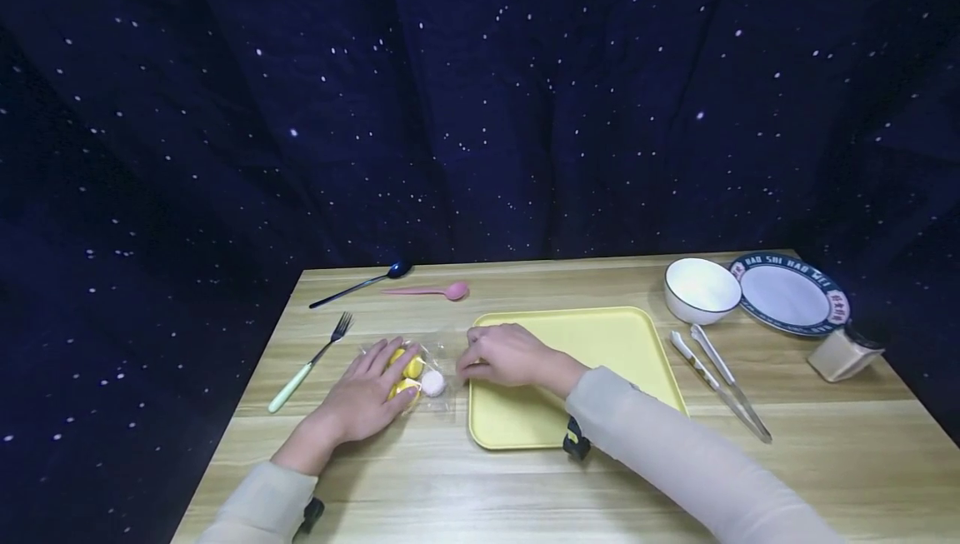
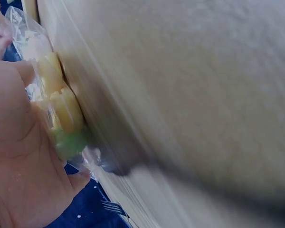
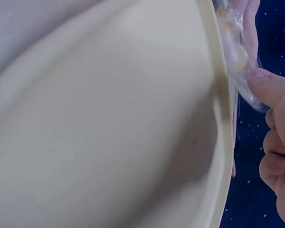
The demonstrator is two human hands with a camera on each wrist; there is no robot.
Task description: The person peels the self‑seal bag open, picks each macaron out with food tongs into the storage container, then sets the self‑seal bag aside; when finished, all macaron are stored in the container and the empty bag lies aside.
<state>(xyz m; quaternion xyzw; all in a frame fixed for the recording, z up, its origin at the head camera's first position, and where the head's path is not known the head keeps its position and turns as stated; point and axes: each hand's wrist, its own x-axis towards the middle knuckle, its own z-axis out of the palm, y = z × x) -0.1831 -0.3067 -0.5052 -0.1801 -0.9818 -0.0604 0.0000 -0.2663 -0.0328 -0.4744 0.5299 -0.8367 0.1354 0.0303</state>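
Observation:
A clear plastic bag (image 1: 444,348) of macarons lies on the table just left of the yellow tray. Inside are yellow macarons (image 1: 411,365), a pale pinkish-white macaron (image 1: 432,383) and, in the left wrist view, a green macaron (image 2: 69,142). My left hand (image 1: 367,398) rests over the bag with its fingers spread and nearly straight, partly covering the macarons. With thumb and forefinger, my right hand (image 1: 510,355) pinches the right end of the bag, the other fingers curled in. That hand is over the left edge of the tray (image 1: 592,344).
A fork (image 1: 311,365) lies left of the bag; a dark spoon (image 1: 360,286) and a pink spoon (image 1: 427,290) lie behind it. To the right are tongs (image 1: 720,377), a white bowl (image 1: 702,290), a dark-rimmed plate (image 1: 791,290) and a small dark-topped container (image 1: 843,355).

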